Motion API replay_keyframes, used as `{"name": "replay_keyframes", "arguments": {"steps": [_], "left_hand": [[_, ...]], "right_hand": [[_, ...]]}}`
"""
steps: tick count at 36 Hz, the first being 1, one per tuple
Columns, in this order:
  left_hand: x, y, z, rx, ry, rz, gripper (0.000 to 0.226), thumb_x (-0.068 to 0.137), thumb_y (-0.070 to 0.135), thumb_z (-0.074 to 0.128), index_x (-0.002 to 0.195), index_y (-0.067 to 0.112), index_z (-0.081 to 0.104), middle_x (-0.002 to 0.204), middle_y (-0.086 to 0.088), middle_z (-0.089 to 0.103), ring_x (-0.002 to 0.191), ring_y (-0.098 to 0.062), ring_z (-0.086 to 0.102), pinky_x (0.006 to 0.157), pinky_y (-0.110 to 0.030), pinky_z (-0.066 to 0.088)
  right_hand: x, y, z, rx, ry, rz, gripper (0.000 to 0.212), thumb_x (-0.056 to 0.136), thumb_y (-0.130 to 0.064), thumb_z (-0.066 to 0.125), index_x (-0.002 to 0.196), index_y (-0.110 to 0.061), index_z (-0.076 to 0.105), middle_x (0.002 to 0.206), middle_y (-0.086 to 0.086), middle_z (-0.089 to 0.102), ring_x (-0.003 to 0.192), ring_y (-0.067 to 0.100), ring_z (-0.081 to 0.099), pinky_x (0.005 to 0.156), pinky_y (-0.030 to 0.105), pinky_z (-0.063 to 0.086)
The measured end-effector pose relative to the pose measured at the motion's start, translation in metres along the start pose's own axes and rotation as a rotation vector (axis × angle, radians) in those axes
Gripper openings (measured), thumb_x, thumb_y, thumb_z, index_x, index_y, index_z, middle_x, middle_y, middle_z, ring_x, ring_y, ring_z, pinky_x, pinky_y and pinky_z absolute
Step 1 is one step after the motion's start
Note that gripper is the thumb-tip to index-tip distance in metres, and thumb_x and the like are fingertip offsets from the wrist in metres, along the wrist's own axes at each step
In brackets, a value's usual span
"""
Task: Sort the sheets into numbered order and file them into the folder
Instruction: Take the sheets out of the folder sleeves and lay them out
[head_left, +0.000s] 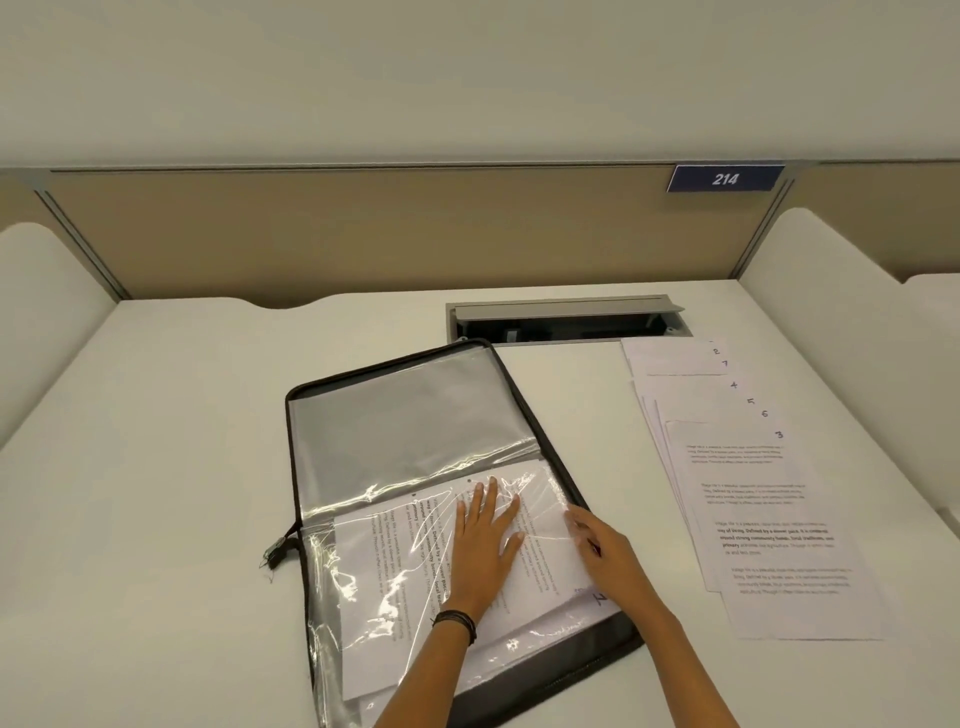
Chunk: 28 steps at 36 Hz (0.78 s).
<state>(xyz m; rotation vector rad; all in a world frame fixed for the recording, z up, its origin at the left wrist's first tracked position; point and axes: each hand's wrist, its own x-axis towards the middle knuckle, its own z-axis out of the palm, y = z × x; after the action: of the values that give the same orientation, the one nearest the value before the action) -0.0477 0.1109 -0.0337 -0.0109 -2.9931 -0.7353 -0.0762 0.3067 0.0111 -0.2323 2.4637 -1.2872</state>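
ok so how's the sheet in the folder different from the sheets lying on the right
The sheet in the folder lies partly under clear plastic; the fanned sheets lie bare on the desk. The folder sheet's text runs sideways; the fanned sheets' text faces the camera. The left hand presses flat on it and the right hand touches its edge; the fanned sheets are untouched. Both are white printed pages with handwritten corner numbers.

Single head-worn camera looks forward and down over a white desk (182, 467)

The wide-angle view sits close above the left hand (485, 540) and right hand (605, 551), forearms entering from the bottom edge, and faces the tan partition (311, 234) at the desk's far side, the wall (467, 78) filling the top
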Motion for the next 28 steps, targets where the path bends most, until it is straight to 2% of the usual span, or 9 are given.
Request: {"name": "replay_keyframes", "arguments": {"steps": [2, 4, 8, 11, 14, 19, 23, 27, 28], "left_hand": [[0.001, 0.001, -0.001, 0.005, 0.007, 0.01, 0.05, 0.102, 0.048, 0.018, 0.139, 0.026, 0.045, 0.15, -0.008, 0.032, 0.144, -0.018, 0.008, 0.117, -0.03, -0.011], [0.001, 0.002, -0.001, -0.006, 0.036, 0.019, 0.05, 0.103, 0.047, 0.017, 0.138, 0.026, 0.047, 0.15, -0.009, 0.034, 0.14, -0.021, 0.016, 0.117, -0.029, -0.01], [-0.001, 0.002, 0.001, -0.109, 0.112, 0.006, 0.052, 0.101, 0.048, 0.013, 0.139, 0.029, 0.042, 0.152, -0.001, 0.024, 0.144, -0.02, 0.011, 0.115, -0.024, -0.015], [-0.001, 0.004, -0.002, -0.123, 0.12, 0.022, 0.053, 0.101, 0.048, 0.012, 0.138, 0.029, 0.045, 0.152, 0.0, 0.025, 0.143, -0.023, 0.016, 0.116, -0.024, -0.014], [-0.002, 0.005, -0.004, -0.133, 0.126, 0.023, 0.054, 0.101, 0.048, 0.011, 0.137, 0.029, 0.048, 0.151, -0.001, 0.026, 0.141, -0.026, 0.016, 0.115, -0.023, -0.015], [-0.003, 0.005, -0.005, -0.163, 0.111, 0.006, 0.056, 0.101, 0.05, 0.009, 0.137, 0.029, 0.046, 0.152, -0.001, 0.027, 0.142, -0.025, 0.017, 0.116, -0.023, -0.013], [-0.003, 0.004, -0.005, -0.196, 0.119, -0.001, 0.059, 0.098, 0.053, 0.005, 0.138, 0.03, 0.043, 0.153, 0.001, 0.023, 0.144, -0.022, 0.011, 0.115, -0.022, -0.014], [-0.003, 0.002, -0.003, -0.225, 0.108, -0.014, 0.062, 0.096, 0.056, 0.001, 0.138, 0.032, 0.04, 0.154, 0.006, 0.018, 0.146, -0.016, 0.006, 0.116, -0.022, -0.014], [-0.003, 0.002, -0.004, -0.237, 0.115, -0.019, 0.064, 0.096, 0.057, 0.002, 0.138, 0.031, 0.042, 0.153, 0.006, 0.019, 0.145, -0.015, 0.007, 0.116, -0.022, -0.013]], "right_hand": [[0.0, -0.001, -0.002, 0.046, 0.041, 0.027, 0.036, 0.1, -0.009, 0.041, 0.135, -0.012, 0.047, 0.128, -0.004, 0.054, 0.118, 0.009, 0.051, 0.096, 0.007, 0.034], [0.0, -0.002, -0.002, 0.079, 0.069, 0.052, 0.033, 0.1, -0.006, 0.039, 0.129, -0.012, 0.053, 0.121, -0.004, 0.058, 0.112, 0.009, 0.055, 0.099, 0.015, 0.038], [0.001, -0.001, 0.0, 0.108, 0.132, 0.087, 0.028, 0.098, -0.003, 0.041, 0.116, -0.013, 0.061, 0.105, -0.002, 0.064, 0.094, 0.007, 0.06, 0.086, 0.013, 0.048], [0.004, -0.002, -0.001, 0.112, 0.145, 0.098, 0.024, 0.097, -0.003, 0.045, 0.104, -0.017, 0.063, 0.093, -0.004, 0.066, 0.085, 0.013, 0.063, 0.081, 0.02, 0.053], [0.006, -0.003, 0.0, 0.12, 0.151, 0.116, 0.02, 0.096, -0.007, 0.048, 0.099, -0.018, 0.064, 0.088, -0.004, 0.065, 0.081, 0.012, 0.063, 0.066, 0.011, 0.05], [0.009, -0.002, 0.001, 0.18, 0.161, 0.163, 0.019, 0.097, -0.008, 0.047, 0.094, -0.016, 0.064, 0.082, 0.005, 0.065, 0.063, 0.013, 0.057, 0.054, 0.014, 0.047], [0.011, -0.006, -0.006, 0.18, 0.093, 0.169, 0.024, 0.1, -0.01, 0.04, 0.101, -0.015, 0.064, 0.084, 0.008, 0.064, 0.06, 0.012, 0.056, 0.058, 0.02, 0.05], [0.009, -0.013, -0.011, 0.129, -0.025, 0.126, 0.033, 0.099, 0.0, 0.037, 0.102, -0.011, 0.067, 0.089, 0.005, 0.063, 0.059, -0.003, 0.057, 0.056, 0.012, 0.044], [0.008, -0.013, -0.012, 0.129, -0.039, 0.12, 0.036, 0.098, 0.002, 0.036, 0.098, -0.013, 0.069, 0.09, 0.002, 0.064, 0.065, -0.004, 0.058, 0.06, 0.011, 0.045]]}}
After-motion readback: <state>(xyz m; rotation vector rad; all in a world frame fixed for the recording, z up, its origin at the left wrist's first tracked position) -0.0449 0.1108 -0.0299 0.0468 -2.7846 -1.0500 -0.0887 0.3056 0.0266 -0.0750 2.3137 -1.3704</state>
